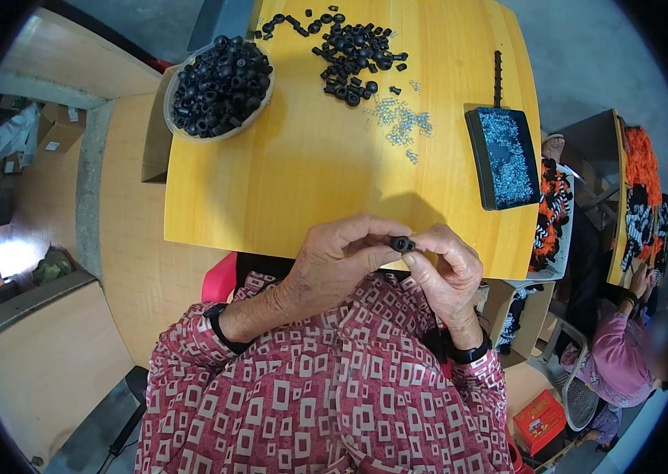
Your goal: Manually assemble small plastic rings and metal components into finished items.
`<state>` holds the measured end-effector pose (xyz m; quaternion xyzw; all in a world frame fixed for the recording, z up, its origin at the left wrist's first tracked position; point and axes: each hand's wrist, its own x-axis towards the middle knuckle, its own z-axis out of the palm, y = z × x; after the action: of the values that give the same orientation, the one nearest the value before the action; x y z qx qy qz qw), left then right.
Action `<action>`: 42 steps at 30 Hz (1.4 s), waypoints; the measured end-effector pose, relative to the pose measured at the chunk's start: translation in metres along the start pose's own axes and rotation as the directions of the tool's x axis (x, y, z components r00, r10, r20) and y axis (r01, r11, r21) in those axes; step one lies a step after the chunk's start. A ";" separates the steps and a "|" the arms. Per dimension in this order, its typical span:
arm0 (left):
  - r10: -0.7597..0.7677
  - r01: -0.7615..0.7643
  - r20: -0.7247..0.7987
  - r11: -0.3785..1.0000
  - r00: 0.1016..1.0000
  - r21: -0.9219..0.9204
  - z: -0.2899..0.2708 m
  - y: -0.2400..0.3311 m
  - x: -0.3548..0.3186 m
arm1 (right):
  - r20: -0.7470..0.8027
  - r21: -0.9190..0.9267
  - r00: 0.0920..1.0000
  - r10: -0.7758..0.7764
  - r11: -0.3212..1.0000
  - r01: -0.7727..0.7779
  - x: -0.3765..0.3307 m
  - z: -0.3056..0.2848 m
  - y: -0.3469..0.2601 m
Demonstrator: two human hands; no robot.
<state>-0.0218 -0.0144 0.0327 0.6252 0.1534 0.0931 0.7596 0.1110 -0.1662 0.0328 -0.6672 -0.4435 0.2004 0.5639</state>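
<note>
Just beyond the table's near edge, my two hands meet over my lap around a small black plastic piece (402, 244) with a hole in its end. My left hand (342, 257) pinches it between thumb and fingers from the left. From the right, my right hand (448, 268) closes thumb and forefinger at the piece's other side; anything smaller between those fingertips is hidden. Further up the yellow table (287, 182) lie a loose pile of black plastic parts (350, 55) and a scatter of small clear or silvery bits (403, 118).
A round tub (170, 110) heaped with black parts stands at the table's left edge. Toward the right edge lies a black dustpan-like tray (485, 178) of small silvery bits. Boxes of orange and black-and-white cords (553, 221) stand beyond; another person (614, 347) sits at far right.
</note>
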 end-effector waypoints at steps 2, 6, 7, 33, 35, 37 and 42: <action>-0.088 0.090 0.017 0.982 0.996 -0.169 0.000 -0.003 0.000 | -0.015 0.013 1.000 0.001 1.000 0.000 -0.001 0.000 0.001; -0.076 0.081 0.030 0.957 0.997 -0.279 0.001 -0.007 0.001 | 0.006 -0.046 1.000 0.011 0.999 -0.010 0.000 -0.002 -0.001; -0.092 0.097 0.033 0.967 0.995 -0.237 -0.001 -0.006 0.002 | 0.022 -0.069 1.000 0.014 0.998 -0.012 0.000 -0.003 -0.002; -0.243 0.239 0.026 0.919 0.970 -0.312 -0.004 -0.004 0.010 | 0.001 0.310 0.932 0.363 0.886 -0.346 -0.003 0.001 0.001; -0.257 0.250 0.021 0.913 0.966 -0.321 -0.005 -0.007 0.010 | 0.005 0.301 0.928 0.373 0.884 -0.358 -0.002 0.001 0.003; -0.227 0.220 0.017 0.921 0.974 -0.322 -0.004 -0.009 0.009 | 0.004 0.286 0.934 0.358 0.894 -0.345 -0.003 0.000 0.005; -0.283 0.271 0.022 0.887 0.959 -0.373 -0.004 -0.013 0.013 | -0.060 0.087 0.961 0.271 0.960 -0.265 -0.002 0.000 0.003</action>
<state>-0.0121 -0.0092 0.0183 0.4397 0.2330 0.0214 0.8672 0.1108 -0.1676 0.0291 -0.7052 -0.3204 0.2684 0.5727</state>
